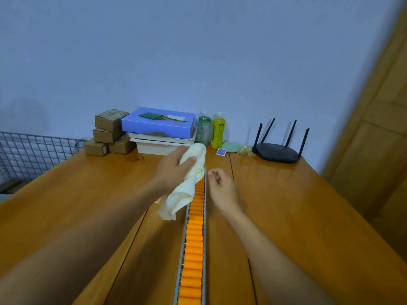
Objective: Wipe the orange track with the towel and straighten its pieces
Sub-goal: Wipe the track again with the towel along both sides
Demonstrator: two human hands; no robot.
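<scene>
An orange track of several small orange pieces in a grey metal rail runs from the bottom edge up the middle of the wooden table. My left hand grips a cream towel over the track's far end; the towel hangs down along the rail's left side and hides the far pieces. My right hand rests just right of the rail near its far end, fingers curled loosely with nothing in them.
At the table's back stand several brown cardboard boxes, a blue box on white trays, a green bottle, a yellow bottle and a black router. A wire basket sits left; a wooden door is right.
</scene>
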